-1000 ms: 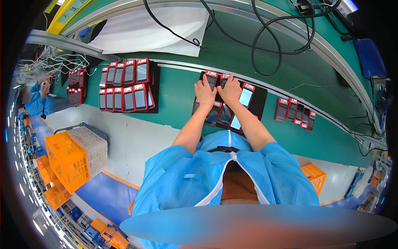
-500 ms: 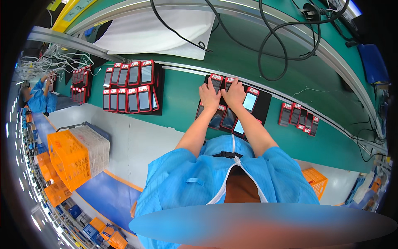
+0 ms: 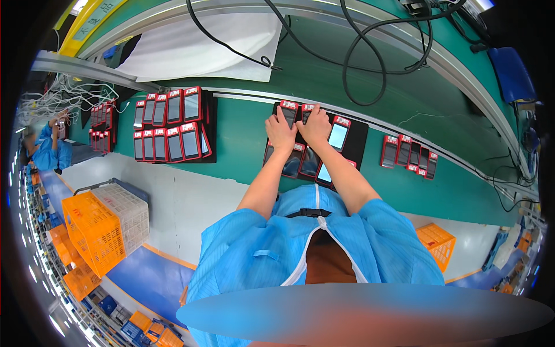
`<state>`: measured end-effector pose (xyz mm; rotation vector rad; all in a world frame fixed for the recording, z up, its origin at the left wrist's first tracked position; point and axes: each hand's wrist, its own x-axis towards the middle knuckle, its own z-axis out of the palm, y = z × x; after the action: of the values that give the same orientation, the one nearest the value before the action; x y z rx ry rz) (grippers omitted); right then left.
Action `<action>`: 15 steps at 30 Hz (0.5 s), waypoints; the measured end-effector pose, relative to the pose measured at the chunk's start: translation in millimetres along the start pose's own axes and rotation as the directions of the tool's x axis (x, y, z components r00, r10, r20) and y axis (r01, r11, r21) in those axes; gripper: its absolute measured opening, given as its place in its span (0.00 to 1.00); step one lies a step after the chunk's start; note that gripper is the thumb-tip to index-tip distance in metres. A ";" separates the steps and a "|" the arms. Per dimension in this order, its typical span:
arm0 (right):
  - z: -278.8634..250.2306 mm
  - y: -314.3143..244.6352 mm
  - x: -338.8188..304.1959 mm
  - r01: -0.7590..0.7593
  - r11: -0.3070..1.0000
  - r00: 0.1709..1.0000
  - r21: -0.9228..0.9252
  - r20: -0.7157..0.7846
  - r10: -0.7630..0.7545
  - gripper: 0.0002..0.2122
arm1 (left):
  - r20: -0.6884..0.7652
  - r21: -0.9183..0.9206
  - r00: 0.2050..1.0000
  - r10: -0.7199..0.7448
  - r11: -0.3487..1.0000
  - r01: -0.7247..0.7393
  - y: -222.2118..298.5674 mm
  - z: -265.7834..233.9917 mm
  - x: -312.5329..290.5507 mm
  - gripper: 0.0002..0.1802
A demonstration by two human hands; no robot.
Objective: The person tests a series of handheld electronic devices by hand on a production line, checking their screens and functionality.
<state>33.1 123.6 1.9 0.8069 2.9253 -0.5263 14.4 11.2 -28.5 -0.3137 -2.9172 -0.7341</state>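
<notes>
Left hand point(image 3: 281, 136) and right hand point(image 3: 315, 128) over close-set handhelds point(image 3: 291, 114)

Fingers point(image 3: 280, 114) reach onto two in the far row of a black mat point(image 3: 358, 141); whether they grip, I cannot tell. A slip could knock the lit handheld point(image 3: 339, 134) beside the right hand, spacing being tight.

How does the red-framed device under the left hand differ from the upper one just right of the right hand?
Screen: the device under the left hand looks dark, while the upper device right of the right hand glows pale.
Cover: the left hand lies partly over the dark device; no fingers lie over the glowing one.
Shared: both have red frames and white labels at the top, and lie on the black mat.
</notes>
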 end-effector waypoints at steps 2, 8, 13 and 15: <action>2.6 2.0 0.7 0.003 1.000 1.000 0.004 -0.009 -0.003 0.46 | -0.002 -0.001 1.000 0.007 1.000 -0.007 0.4 0.8 0.3 0.47; 6.2 3.8 0.7 0.012 1.000 1.000 0.013 -0.025 -0.012 0.46 | 0.001 0.013 1.000 0.005 1.000 -0.005 1.0 0.3 -0.5 0.47; 4.5 1.6 0.8 0.001 1.000 1.000 0.011 -0.007 -0.001 0.47 | 0.005 0.007 1.000 -0.001 1.000 0.001 -0.5 0.9 0.0 0.47; 4.7 2.2 1.3 -0.002 1.000 1.000 0.010 -0.018 0.002 0.45 | 0.012 0.003 1.000 -0.004 1.000 0.004 0.4 0.9 0.5 0.47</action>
<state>32.9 124.4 -3.4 0.8200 2.9398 -0.5368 13.9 12.1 -29.0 -0.3138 -2.9305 -0.7309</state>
